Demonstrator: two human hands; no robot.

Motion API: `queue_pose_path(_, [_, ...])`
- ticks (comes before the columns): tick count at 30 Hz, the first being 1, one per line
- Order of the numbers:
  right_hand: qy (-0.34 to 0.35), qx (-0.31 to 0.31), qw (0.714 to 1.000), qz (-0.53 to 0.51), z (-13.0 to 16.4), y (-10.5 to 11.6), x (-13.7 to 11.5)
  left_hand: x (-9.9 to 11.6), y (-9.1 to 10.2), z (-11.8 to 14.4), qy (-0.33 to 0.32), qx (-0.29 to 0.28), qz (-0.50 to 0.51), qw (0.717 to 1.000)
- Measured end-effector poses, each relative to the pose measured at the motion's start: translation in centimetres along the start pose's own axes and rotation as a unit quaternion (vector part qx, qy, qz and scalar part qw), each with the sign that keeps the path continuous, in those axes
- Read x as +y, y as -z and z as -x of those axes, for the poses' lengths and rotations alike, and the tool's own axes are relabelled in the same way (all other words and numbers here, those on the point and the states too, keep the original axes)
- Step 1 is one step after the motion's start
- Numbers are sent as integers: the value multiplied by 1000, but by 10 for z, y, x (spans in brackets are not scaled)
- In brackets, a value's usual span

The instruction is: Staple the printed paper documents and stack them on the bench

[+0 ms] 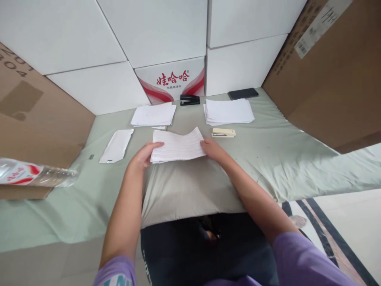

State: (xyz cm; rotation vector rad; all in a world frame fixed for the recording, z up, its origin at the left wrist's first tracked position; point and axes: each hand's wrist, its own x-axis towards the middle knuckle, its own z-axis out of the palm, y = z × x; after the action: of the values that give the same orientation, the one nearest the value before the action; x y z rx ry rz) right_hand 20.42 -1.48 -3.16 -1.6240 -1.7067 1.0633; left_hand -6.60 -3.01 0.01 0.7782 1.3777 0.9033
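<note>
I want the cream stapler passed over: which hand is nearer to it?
The right hand: it is just to the near left of the cream stapler. The left hand is farther left, across the papers.

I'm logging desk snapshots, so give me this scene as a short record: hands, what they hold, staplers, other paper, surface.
left hand: grips left edge of held sheets
right hand: grips their right edge
held sheets: bowed, far edge dipping mid-length
staplers: black stapler before the printed box; cream stapler right of the held sheets
other paper: left pile, right pile, both farther off
surface: pale green cloth
</note>
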Motion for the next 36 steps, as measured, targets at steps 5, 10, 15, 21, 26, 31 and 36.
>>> queue_pose_path(5, [-81, -15, 994, 76, 4, 24, -7, -4, -13, 3, 15, -16, -30, 999])
queue_pose_path(10, [-73, 17, 982, 171, 0, 31, -7, -4, -19, 10, 29, -27, -70, 997])
queue_pose_path(15, [-89, -20, 971, 221, -5, 36, -1, -4, -23, 12, 32, -34, -71, 996])
queue_pose_path(21, [-106, -49, 966, 231, -7, 49, 3, -6, -34, 13, 44, -30, -72, 996])
queue_pose_path(26, [-116, -42, 968, 220, -6, 56, 5, -7, -41, 15, 36, -36, -67, 996])
queue_pose_path(31, [-123, -16, 969, 212, -4, 57, 4, -15, -44, 10, 14, -45, -41, 998])
queue_pose_path(36, [-146, 69, 957, 240, 6, 65, -3, -20, -50, 8, -16, -48, -35, 998])
